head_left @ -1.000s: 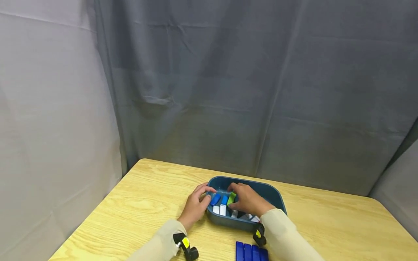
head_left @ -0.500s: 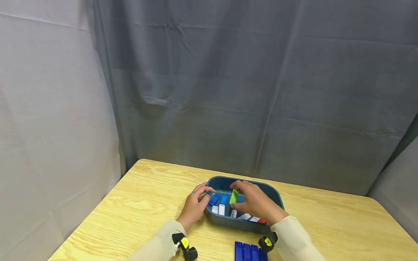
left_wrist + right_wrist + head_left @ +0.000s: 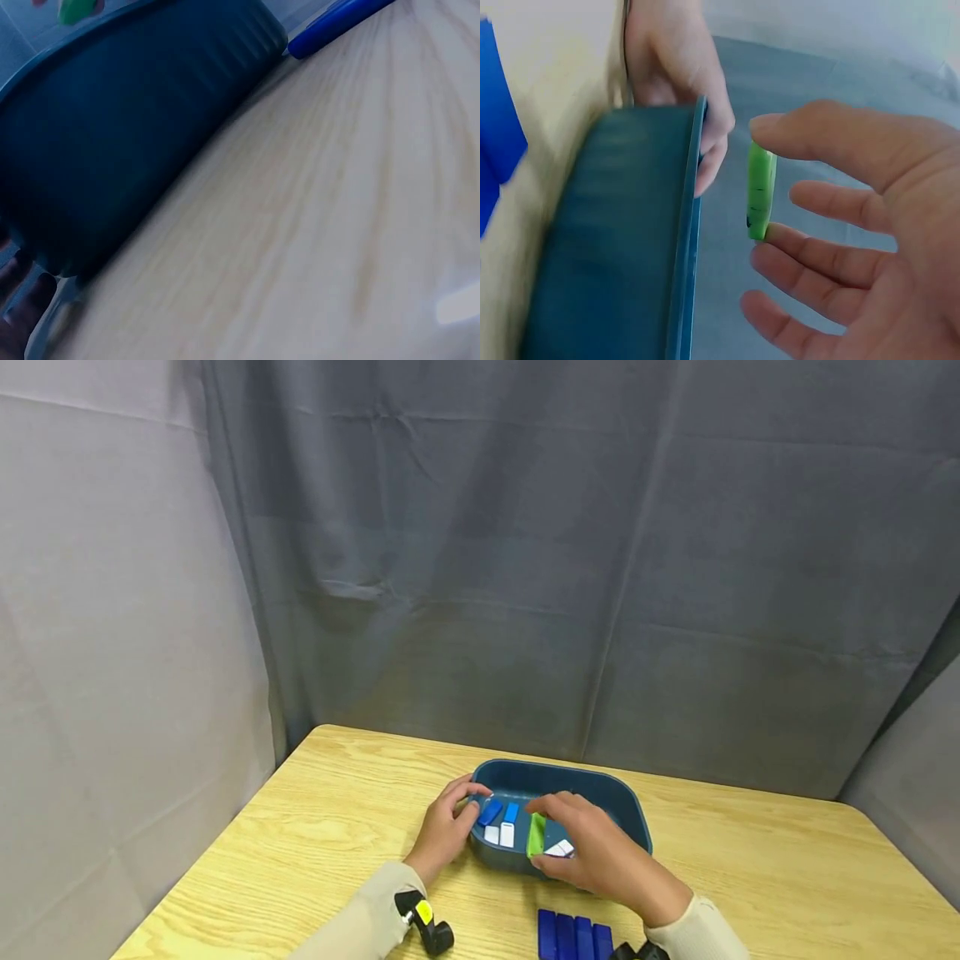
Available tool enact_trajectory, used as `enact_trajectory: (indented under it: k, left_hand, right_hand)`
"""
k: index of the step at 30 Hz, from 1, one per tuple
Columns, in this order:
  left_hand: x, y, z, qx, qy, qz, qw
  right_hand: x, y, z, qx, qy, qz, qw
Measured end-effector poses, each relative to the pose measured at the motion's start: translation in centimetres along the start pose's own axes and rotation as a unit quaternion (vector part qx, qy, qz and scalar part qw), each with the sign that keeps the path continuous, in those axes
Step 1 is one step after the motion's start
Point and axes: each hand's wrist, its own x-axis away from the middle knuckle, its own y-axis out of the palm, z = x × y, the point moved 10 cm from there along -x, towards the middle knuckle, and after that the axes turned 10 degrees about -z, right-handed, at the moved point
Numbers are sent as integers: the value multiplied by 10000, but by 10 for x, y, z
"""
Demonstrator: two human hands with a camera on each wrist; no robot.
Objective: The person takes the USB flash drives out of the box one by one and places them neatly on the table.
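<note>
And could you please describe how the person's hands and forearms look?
The left hand and right hand are bare, with long cream sleeves. A black wrist device with a yellow patch sits on the left; a second black device, on the right, is partly cut off.

Green piece [image 3: 760, 191], teal tub [image 3: 622, 232], yellow wood-grained table [image 3: 337, 827]

Ahead of me hung a dark grey curtain [image 3: 465, 568], creased in places | to my left, a pale curtain [image 3: 112, 652] | to my right, a pale drape [image 3: 922, 777] | before me stood a yellowish wooden table [image 3: 337, 810], grain showing, far corners rounded
</note>
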Motion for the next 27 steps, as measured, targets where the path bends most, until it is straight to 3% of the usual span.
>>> enact_trajectory:
  k: [8, 14, 20, 27]
  left_hand:
    - [-1, 0, 1, -37, 11, -2, 10000]
    - [0, -1, 1, -59, 1, 44, 10000]
    - [1, -4, 2, -120, -4, 91, 9999]
    - [1, 0, 5, -108, -35, 13, 9999]
  right_hand:
    - [20, 8, -24, 54, -377, 20, 9993]
    - [29, 27, -24, -350, -54, -673, 9971]
    - [30, 49, -16, -1004, 489, -1527, 9819]
    - [34, 62, -14, -841, 385, -1665, 9817]
